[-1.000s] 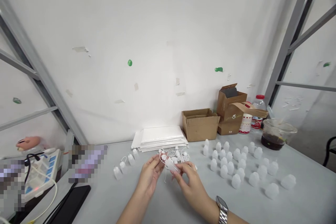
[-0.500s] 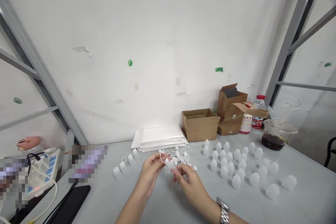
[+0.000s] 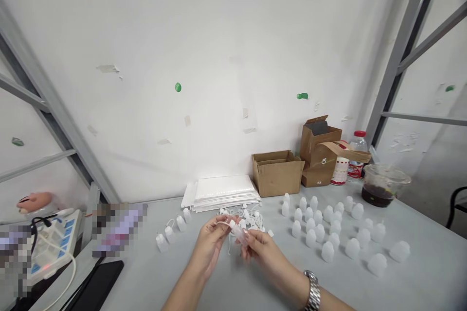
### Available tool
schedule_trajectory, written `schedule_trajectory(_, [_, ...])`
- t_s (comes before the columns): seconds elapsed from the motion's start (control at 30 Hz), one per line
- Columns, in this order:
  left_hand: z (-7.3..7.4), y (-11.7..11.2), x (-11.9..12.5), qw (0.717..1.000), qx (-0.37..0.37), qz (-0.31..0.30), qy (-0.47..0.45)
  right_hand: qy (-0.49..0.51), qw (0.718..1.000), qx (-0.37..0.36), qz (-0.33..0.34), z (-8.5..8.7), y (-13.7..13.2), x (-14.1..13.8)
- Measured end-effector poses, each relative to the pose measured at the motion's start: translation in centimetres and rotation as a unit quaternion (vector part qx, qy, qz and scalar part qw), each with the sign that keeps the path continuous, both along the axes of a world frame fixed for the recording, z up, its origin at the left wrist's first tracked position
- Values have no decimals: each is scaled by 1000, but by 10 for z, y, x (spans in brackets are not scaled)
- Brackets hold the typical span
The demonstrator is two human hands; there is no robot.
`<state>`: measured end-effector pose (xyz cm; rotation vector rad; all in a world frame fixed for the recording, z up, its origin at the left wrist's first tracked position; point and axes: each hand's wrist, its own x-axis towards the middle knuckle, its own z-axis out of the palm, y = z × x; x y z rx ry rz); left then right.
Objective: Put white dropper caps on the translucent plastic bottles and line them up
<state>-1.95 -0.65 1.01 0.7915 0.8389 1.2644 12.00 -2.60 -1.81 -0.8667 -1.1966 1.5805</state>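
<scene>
Over the grey table (image 3: 189, 282), both my hands meet on one small translucent bottle (image 3: 237, 231). My right hand (image 3: 260, 249), with a metal watch on its wrist, pinches the bottle's body. My left hand (image 3: 210, 239) pinches at the bottle's top end, where a thin white loop hangs. Just behind my fingers lies a small heap of white caps with loops (image 3: 248, 216). Three bottles with caps (image 3: 171, 233) stand in a slanted row to the left.
Several uncapped translucent bottles (image 3: 328, 226) stand to the right. At the back are a stack of white padded envelopes (image 3: 221, 190), open cardboard boxes (image 3: 278, 171), a drink bottle (image 3: 356, 155) and a plastic bowl of dark liquid (image 3: 383, 185). A power strip (image 3: 54, 243) and black phone (image 3: 97, 284) lie left.
My hands have drawn slightly closer to me with the bottle still between them; the bottle has tilted a little. The view has shifted slightly.
</scene>
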Motion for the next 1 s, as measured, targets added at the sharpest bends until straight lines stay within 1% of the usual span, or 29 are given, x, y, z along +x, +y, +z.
schedule_trajectory(0.07, [-1, 0, 0, 1000, 6, -7, -8, 78, 994, -66, 29, 0, 2, 0])
schedule_trajectory(0.13, [-3, 0, 1, 1000, 10, 2, -4, 95, 991, -96, 18, 0, 4, -1])
schedule_trajectory(0.2, [-6, 1, 1, 1000, 12, 27, 0, 68, 994, -84, -6, -1, 6, -1])
schedule_trajectory(0.27, [-8, 2, 2, 999, 11, 48, 0, 31, 998, -47, -29, -2, 8, -1])
schedule_trajectory(0.33, [-10, 3, 3, 999, 5, 51, -4, 9, 999, -24, -36, -2, 7, 0])
schedule_trajectory(0.4, [-11, 3, 3, 999, 0, 44, -7, 23, 999, -42, -16, -1, 5, 1])
schedule_trajectory(0.5, [-11, 3, 2, 999, -1, 45, -6, 61, 992, -101, 46, 2, 3, 1])
schedule_trajectory(0.53, [-10, 3, 1, 999, 2, 49, 0, 62, 991, -105, 52, 2, 3, 2])
schedule_trajectory(0.57, [-10, 4, 0, 998, 7, 54, 9, 55, 993, -97, 45, 2, 3, 1])
schedule_trajectory(0.7, [-12, 6, -2, 995, 35, 74, 58, 11, 999, -27, -22, -2, 9, 0])
schedule_trajectory(0.77, [-12, 6, -3, 993, 47, 75, 73, 12, 999, -20, -26, -5, 11, -1])
schedule_trajectory(0.83, [-11, 6, -4, 992, 56, 75, 83, 30, 999, -38, -3, -6, 9, -1])
schedule_trajectory(0.93, [-8, 5, -5, 990, 62, 73, 106, 62, 992, -94, 52, -3, 4, -1])
schedule_trajectory(1.0, [-5, 3, -5, 989, 67, 62, 120, 81, 987, -121, 63, -1, 2, -1])
